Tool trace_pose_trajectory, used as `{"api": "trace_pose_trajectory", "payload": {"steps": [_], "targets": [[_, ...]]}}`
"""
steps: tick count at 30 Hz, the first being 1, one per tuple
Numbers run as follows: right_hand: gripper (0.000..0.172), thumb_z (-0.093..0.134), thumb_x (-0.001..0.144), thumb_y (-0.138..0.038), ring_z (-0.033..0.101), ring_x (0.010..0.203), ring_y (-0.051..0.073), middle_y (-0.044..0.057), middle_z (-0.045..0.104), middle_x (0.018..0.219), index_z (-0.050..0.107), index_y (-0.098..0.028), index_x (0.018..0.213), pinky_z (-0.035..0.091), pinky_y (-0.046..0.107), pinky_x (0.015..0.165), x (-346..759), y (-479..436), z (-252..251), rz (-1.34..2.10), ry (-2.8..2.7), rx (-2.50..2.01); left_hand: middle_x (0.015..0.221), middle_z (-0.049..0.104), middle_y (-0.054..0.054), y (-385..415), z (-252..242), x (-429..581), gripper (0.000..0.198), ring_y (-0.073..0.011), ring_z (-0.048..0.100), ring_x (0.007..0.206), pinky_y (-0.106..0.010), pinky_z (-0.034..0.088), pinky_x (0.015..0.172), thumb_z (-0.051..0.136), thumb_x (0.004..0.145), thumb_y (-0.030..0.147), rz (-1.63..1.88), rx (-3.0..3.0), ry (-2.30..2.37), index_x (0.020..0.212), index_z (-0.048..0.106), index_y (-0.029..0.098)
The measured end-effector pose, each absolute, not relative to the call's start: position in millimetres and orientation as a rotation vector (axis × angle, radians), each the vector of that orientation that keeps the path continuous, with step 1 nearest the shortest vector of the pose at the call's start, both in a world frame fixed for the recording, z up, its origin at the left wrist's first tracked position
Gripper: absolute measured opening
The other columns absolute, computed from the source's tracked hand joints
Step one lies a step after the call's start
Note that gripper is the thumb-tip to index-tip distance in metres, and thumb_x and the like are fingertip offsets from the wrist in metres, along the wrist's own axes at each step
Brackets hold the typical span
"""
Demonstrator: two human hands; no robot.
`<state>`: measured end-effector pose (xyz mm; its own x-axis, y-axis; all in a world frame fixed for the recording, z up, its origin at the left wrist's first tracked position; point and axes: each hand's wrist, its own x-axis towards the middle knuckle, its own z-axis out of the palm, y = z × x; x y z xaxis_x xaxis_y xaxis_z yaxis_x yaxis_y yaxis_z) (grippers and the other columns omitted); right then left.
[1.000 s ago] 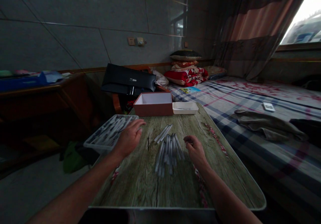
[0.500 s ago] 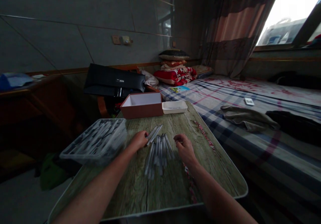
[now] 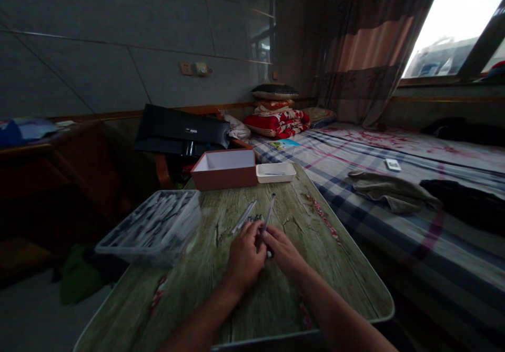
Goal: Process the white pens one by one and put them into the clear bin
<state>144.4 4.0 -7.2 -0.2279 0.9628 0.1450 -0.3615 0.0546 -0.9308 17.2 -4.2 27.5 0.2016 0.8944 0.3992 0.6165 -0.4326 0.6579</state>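
My left hand (image 3: 248, 254) is over the middle of the table (image 3: 205, 289), its fingers curled around a bunch of pens (image 3: 256, 218). Only the far tips of that bunch show; the rest is hidden beneath my hands. Against it, my right hand (image 3: 282, 244) pinches one slim clear pen (image 3: 270, 210), which stands out tilted up and away from me. Just beyond my left fingers, a couple of loose pens (image 3: 245, 215) lie side by side on the wood-grain top.
At the left edge stands a clear plastic box (image 3: 185, 231) full of pens. A brown box with a white inside (image 3: 224, 178) and a small white tray (image 3: 276, 173) sit at the far end. The bed (image 3: 339, 183) runs along the right side.
My hands have come together from either side of the fanned pens, now mostly covered. A single pen now rises from my right fingers. My left hand has left the loose pens.
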Motion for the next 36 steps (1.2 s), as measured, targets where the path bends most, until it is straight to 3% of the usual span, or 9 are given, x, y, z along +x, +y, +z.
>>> {"api": "trace_pose_trajectory", "payload": {"steps": [3, 6, 9, 11, 13, 18, 25, 32, 36], "targets": [[0.027, 0.065, 0.075, -0.040, 0.057, 0.072, 0.014, 0.000, 0.063, 0.076, 0.064, -0.016, 0.087, 0.045, 0.025, 0.070, 146, 5, -5, 1.439, -1.119, -0.784, 0.107, 0.058, -0.009, -16, 18, 29, 0.039, -0.0218, 0.056, 0.103, -0.040, 0.044, 0.095, 0.050, 0.078, 0.011, 1.145, 2.136, 1.397, 0.115, 0.058, 0.020], [0.026, 0.065, 0.074, -0.040, 0.052, 0.056, 0.010, -0.002, 0.058, 0.065, 0.061, -0.016, 0.082, 0.042, 0.021, 0.055, 150, 5, -3, 1.478, -1.001, -0.832, 0.121, 0.053, -0.010, -17, 14, 25, 0.038, -0.0235, 0.049, 0.118, -0.044, 0.036, 0.105, 0.055, 0.079, 0.019, 1.219, 1.996, 1.306, 0.117, 0.057, 0.022], [0.030, 0.062, 0.077, -0.041, 0.038, 0.040, 0.006, -0.008, 0.046, 0.053, 0.058, -0.017, 0.094, 0.034, 0.017, 0.040, 150, -1, -2, 1.646, -1.010, -0.770, 0.131, 0.052, -0.011, -15, 16, 17, 0.040, -0.0239, 0.046, 0.125, -0.043, 0.032, 0.108, 0.055, 0.083, 0.033, 1.246, 1.582, 1.157, 0.121, 0.054, 0.022], [0.034, 0.061, 0.080, -0.041, 0.028, 0.035, 0.005, -0.011, 0.037, 0.048, 0.055, -0.018, 0.103, 0.028, 0.016, 0.035, 146, -6, -3, 1.790, -1.056, -0.681, 0.125, 0.059, -0.012, -15, 18, 12, 0.042, -0.0234, 0.054, 0.118, -0.041, 0.040, 0.102, 0.050, 0.086, 0.040, 1.189, 1.242, 1.014, 0.123, 0.053, 0.021], [0.036, 0.061, 0.081, -0.045, 0.026, 0.034, 0.005, -0.012, 0.035, 0.048, 0.055, -0.018, 0.103, 0.028, 0.016, 0.034, 142, -8, -4, 1.875, -1.100, -0.619, 0.117, 0.064, -0.012, -16, 19, 10, 0.041, -0.0227, 0.061, 0.107, -0.037, 0.048, 0.092, 0.049, 0.086, 0.044, 1.159, 1.029, 0.911, 0.118, 0.055, 0.019], [0.041, 0.060, 0.080, -0.054, 0.047, 0.047, 0.008, -0.004, 0.051, 0.056, 0.059, -0.014, 0.078, 0.039, 0.021, 0.050, 140, -7, -5, 1.819, -1.344, -0.635, 0.115, 0.066, -0.009, -23, 15, 7, 0.030, -0.0184, 0.066, 0.085, -0.030, 0.054, 0.072, 0.057, 0.083, 0.044, 1.196, 1.092, 0.920, 0.099, 0.062, 0.019], [0.047, 0.062, 0.077, -0.057, 0.035, 0.055, 0.007, -0.003, 0.044, 0.069, 0.062, -0.016, 0.101, 0.029, 0.020, 0.050, 135, -19, 2, 1.669, -1.280, -0.756, 0.103, 0.070, -0.009, -20, 14, 7, 0.031, -0.0222, 0.063, 0.098, -0.036, 0.048, 0.091, 0.051, 0.085, 0.047, 1.269, 1.138, 0.915, 0.080, 0.060, 0.019], [0.041, 0.057, 0.081, -0.057, 0.027, 0.047, 0.006, -0.006, 0.036, 0.057, 0.057, -0.016, 0.079, 0.020, 0.020, 0.043, 130, -17, 3, 1.651, -1.305, -0.806, 0.102, 0.070, -0.008, -17, 9, 9, 0.033, -0.0229, 0.063, 0.099, -0.037, 0.047, 0.091, 0.048, 0.086, 0.050, 1.289, 1.111, 0.941, 0.074, 0.056, 0.020], [0.043, 0.058, 0.078, -0.060, 0.025, 0.043, 0.006, -0.007, 0.035, 0.052, 0.055, -0.017, 0.076, 0.017, 0.020, 0.040, 128, -16, 7, 1.656, -1.289, -0.843, 0.098, 0.071, -0.007, -17, 6, 8, 0.032, -0.0236, 0.063, 0.097, -0.037, 0.048, 0.088, 0.048, 0.086, 0.050, 1.288, 1.108, 0.951, 0.072, 0.054, 0.021]]}}
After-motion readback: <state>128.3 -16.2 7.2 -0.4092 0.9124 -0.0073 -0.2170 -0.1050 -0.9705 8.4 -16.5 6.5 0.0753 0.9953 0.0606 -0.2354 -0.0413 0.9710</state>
